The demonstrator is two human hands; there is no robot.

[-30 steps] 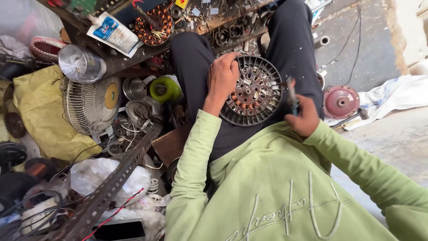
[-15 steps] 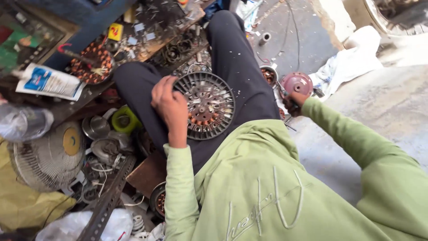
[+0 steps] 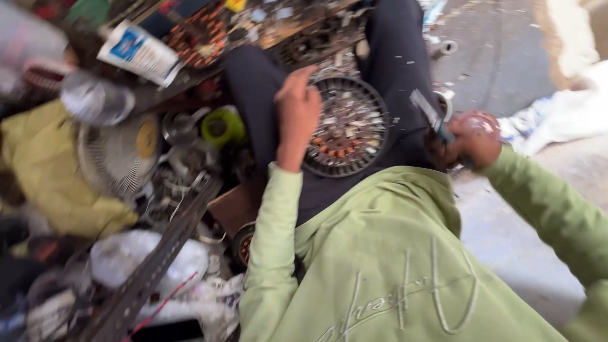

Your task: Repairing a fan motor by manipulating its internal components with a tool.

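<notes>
A round metal motor disc [image 3: 349, 130] with copper windings lies on my lap, between dark trouser legs. My left hand [image 3: 296, 113] rests on the disc's left rim, fingers spread over its edge. My right hand [image 3: 470, 140] is closed around the handle of a flat-bladed tool [image 3: 427, 112], whose blade points up and left, close to the disc's right edge. Both arms wear light green sleeves. The picture is blurred by motion.
To the left lies a heap of scrap: a white fan grille [image 3: 117, 155], a yellow-green tape roll [image 3: 221, 126], a slotted metal angle bar [image 3: 152, 269], plastic bags and a white tube [image 3: 139, 54]. Grey concrete floor [image 3: 500, 57] and white cloth [image 3: 557, 120] are on the right.
The view has swung back to the left. My right hand has come in from the red round part on the floor and now holds the tool beside the disc. My left hand stays on the disc.
</notes>
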